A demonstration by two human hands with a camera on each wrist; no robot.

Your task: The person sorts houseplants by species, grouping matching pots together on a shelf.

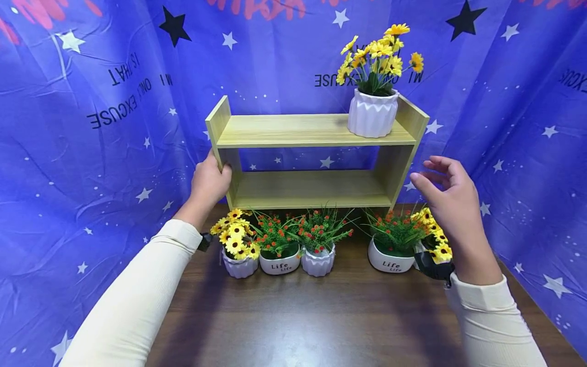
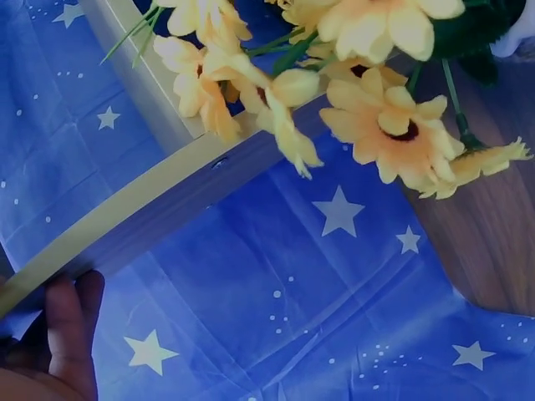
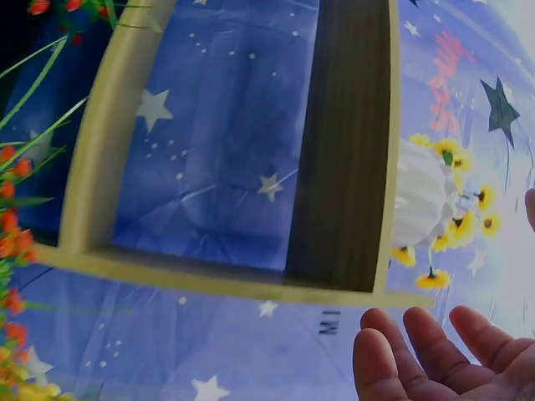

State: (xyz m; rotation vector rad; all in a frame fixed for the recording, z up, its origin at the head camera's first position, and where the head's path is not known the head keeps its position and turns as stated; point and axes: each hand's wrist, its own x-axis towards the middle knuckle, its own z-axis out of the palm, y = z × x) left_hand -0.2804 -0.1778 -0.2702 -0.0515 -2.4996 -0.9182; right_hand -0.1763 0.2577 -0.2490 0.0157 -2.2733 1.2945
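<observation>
A two-tier wooden shelf [image 1: 316,191] stands at the back of the table, behind a row of potted flowers. My left hand [image 1: 211,177] grips its left side panel, the thumb at the front edge; the left wrist view shows the fingers [image 2: 70,326] against that panel. Beside the right panel, my right hand [image 1: 451,204] is held in the air with loosely bent fingers, apart from the wood and holding nothing. On the top board's right end sits a white ribbed pot [image 1: 373,114] of yellow flowers [image 1: 380,53]. The lower board carries nothing.
In front of the shelf stand a yellow-flower pot [image 1: 240,266], a white oval pot [image 1: 279,264], a ribbed pot [image 1: 318,262] and another oval pot [image 1: 391,260]. More yellow flowers [image 1: 433,234] are partly behind my right wrist. A blue starry curtain [image 1: 284,56] surrounds the brown table [image 1: 312,316].
</observation>
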